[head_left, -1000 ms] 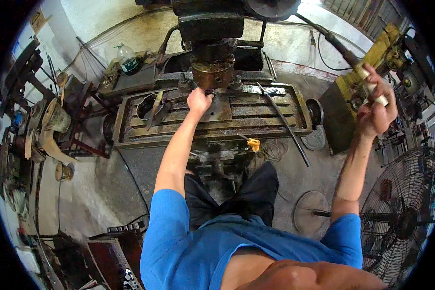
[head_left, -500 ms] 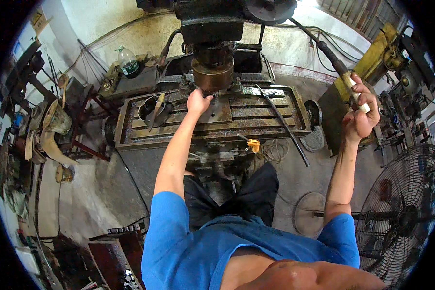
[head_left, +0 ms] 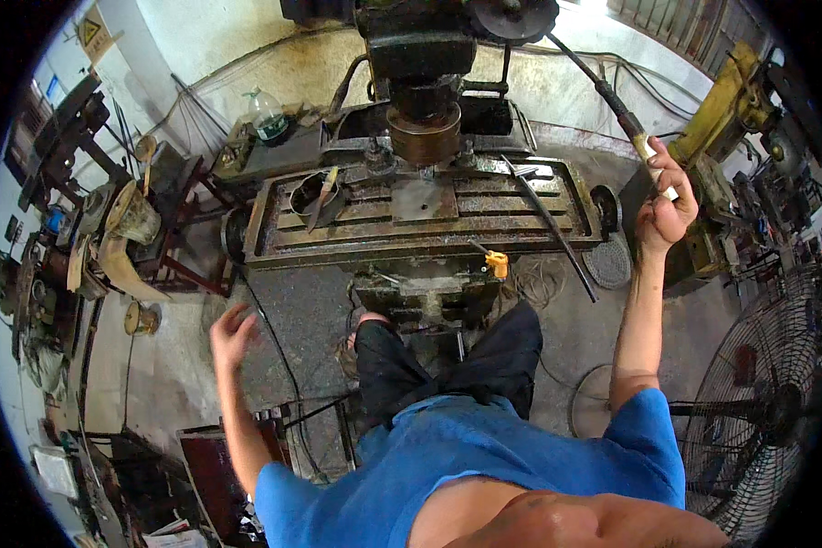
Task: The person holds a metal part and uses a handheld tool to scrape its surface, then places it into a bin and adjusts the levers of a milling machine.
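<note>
I stand in front of a rusty milling machine with a slotted table (head_left: 429, 215) and a brass-coloured spindle head (head_left: 423, 132) above it. My right hand (head_left: 664, 205) is raised at the right and closed around the pale grip of the long feed lever (head_left: 612, 96) that slants down from the machine's head. My left hand (head_left: 231, 335) hangs free at the left, below the table's edge, fingers spread and holding nothing. A flat metal plate (head_left: 423, 198) lies on the table under the spindle.
A metal bowl with a tool (head_left: 315, 194) sits on the table's left end, a long bar (head_left: 548, 224) on its right. A yellow-handled crank (head_left: 497, 264) sticks out in front. A floor fan (head_left: 758, 411) stands right; cluttered stands (head_left: 119, 228) stand left.
My left hand has left the plate on the table and swung down to the left, now free. My right hand has brought the lever handle lower and closer.
</note>
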Demonstrator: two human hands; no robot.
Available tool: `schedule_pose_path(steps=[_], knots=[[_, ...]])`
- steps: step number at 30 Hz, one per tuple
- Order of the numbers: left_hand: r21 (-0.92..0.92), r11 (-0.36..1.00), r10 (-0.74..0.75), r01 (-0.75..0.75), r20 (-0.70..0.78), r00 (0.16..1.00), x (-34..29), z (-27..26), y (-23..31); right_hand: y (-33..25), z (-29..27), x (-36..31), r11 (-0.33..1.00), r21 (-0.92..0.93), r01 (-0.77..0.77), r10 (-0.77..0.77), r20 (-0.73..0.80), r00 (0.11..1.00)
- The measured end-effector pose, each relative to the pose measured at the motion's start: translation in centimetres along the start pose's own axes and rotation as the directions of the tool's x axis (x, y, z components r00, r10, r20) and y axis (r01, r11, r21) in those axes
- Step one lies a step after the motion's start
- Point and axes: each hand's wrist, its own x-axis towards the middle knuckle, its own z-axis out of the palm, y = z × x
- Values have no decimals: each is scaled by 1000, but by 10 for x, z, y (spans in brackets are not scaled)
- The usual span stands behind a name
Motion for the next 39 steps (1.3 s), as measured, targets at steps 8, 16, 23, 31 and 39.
schedule_pose_path(steps=[8, 16, 23, 31, 39], knots=[[178, 947, -107, 268, -611, 784, -178, -175, -177, 8, 5, -12, 999, 37, 22, -21, -16, 1000], [364, 649, -387, 669, -599, 701, -248, -166, -263, 16, 1, -22, 999, 33, 14, -15, 4, 1000], [267, 532, -742, 804, -311, 594, -244, -143, -277, 9, -5, -15, 1000, 9, -11, 11, 36, 999], [753, 262, -685, 603, -295, 666, -249, -144, -298, -5, -2, 2, 999, -26, -24, 26, 88, 996], [897, 60, -571, 438, -329, 752, -266, -131, -286, -4, -11, 15, 1000, -22, 5, -3, 118, 993]])
